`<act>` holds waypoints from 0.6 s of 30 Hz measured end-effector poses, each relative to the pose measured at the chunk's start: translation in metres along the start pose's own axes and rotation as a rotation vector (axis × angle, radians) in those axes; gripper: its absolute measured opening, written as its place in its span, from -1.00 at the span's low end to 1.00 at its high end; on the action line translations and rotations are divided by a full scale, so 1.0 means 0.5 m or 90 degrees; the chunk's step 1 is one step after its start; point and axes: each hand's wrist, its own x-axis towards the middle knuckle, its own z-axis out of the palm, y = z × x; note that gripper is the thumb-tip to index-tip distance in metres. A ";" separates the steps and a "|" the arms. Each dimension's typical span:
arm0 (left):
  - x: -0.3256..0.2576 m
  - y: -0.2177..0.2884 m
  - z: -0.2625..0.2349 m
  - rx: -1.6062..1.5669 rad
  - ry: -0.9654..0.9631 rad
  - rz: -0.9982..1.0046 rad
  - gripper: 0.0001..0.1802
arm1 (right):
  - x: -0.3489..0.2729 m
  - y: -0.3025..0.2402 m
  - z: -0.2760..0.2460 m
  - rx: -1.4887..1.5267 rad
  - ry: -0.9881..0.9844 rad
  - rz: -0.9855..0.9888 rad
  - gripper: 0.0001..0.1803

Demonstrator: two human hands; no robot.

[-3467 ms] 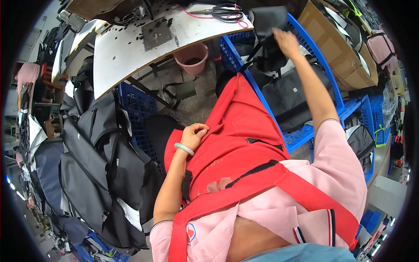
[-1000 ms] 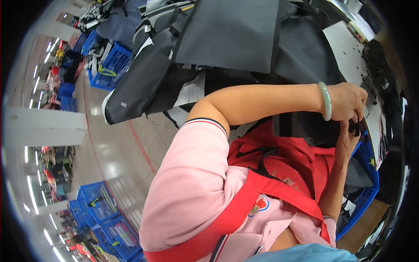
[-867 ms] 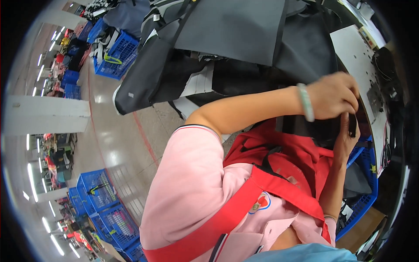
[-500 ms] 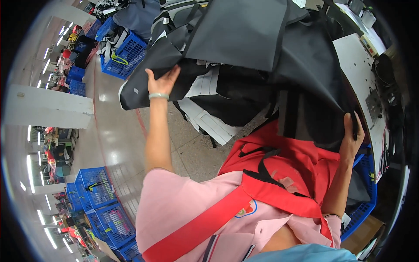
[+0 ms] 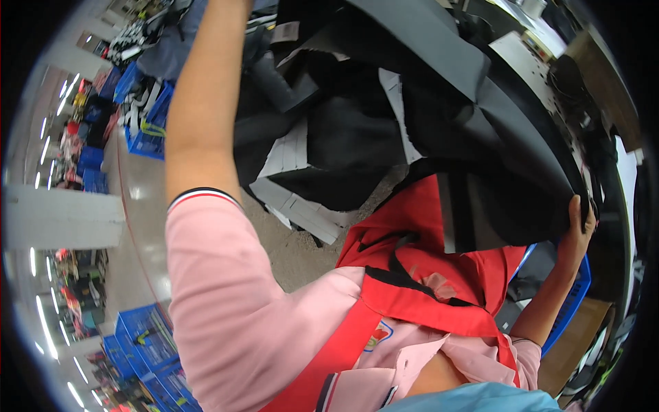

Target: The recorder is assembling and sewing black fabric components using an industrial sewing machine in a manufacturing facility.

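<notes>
A large sheet of black coated fabric [image 5: 439, 51] arches across the upper middle and right. Its right end is gripped by my right hand [image 5: 581, 225], fingers closed around the edge near the table. My left arm stretches up to the top edge of the picture, and that hand is out of sight. Beneath the raised sheet hang more black fabric pieces [image 5: 350, 141], with white lined strips [image 5: 302, 206] among them. A dark panel [image 5: 487, 213] hangs down in front of my red apron [image 5: 405, 220].
A worktable [image 5: 515, 51] runs along the right. Under it stand a blue basket [image 5: 580, 292] and a cardboard box [image 5: 587, 336]. Blue crates [image 5: 147, 336] stand at lower left, another blue basket [image 5: 144, 143] at upper left, and a white pillar [image 5: 62, 216] at far left.
My left hand has gone up and out of the picture, lifting the sheet away and exposing more pieces beneath. My right hand, still at the edge, has shifted slightly right and down.
</notes>
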 end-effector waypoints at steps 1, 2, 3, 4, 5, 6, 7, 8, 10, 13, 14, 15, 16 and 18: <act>0.006 0.052 -0.056 -0.298 -0.089 -0.427 -0.77 | 0.001 0.005 0.012 0.019 0.000 -0.004 -0.69; -0.002 -0.002 -0.093 0.118 0.147 -0.043 -0.71 | 0.001 0.005 0.036 0.075 -0.016 -0.006 -0.68; -0.017 -0.149 -0.039 0.078 0.155 -0.161 -0.67 | -0.005 0.008 0.037 0.078 0.017 0.016 -0.67; -0.081 -0.277 0.030 0.046 0.154 -0.280 -0.61 | -0.027 -0.017 0.045 -0.067 0.135 0.058 -0.66; -0.135 -0.341 0.044 0.083 0.161 -0.261 -0.58 | -0.030 -0.027 0.048 0.056 0.069 0.060 -0.64; -0.181 -0.401 0.036 0.133 0.202 -0.291 -0.64 | -0.026 -0.020 0.038 0.045 0.027 0.076 -0.64; -0.238 -0.473 0.006 0.097 0.207 -0.333 -0.54 | -0.022 -0.008 0.032 0.037 -0.019 0.092 -0.64; -0.277 -0.506 -0.128 0.226 0.301 -0.248 -0.40 | -0.015 -0.017 0.044 0.092 -0.082 0.070 -0.66; -0.325 -0.580 -0.050 0.391 0.328 -0.350 -0.23 | -0.040 -0.024 0.052 0.113 -0.009 0.081 -0.70; -0.291 -0.500 -0.005 0.602 0.211 -0.403 -0.07 | -0.058 0.003 0.013 0.072 -0.079 0.111 -0.65; -0.258 -0.447 -0.053 0.767 0.172 -0.324 0.00 | -0.063 -0.011 0.028 0.059 -0.082 0.122 -0.63; -0.251 -0.417 -0.073 0.875 0.180 -0.011 0.07 | -0.063 -0.025 0.043 0.040 -0.078 0.134 -0.60; -0.233 -0.355 -0.123 1.087 0.186 0.210 0.04 | -0.057 -0.030 0.058 0.071 -0.112 0.118 -0.58; -0.201 -0.307 0.053 1.007 -0.043 0.410 -0.25 | -0.064 -0.032 0.046 0.055 -0.113 0.102 -0.53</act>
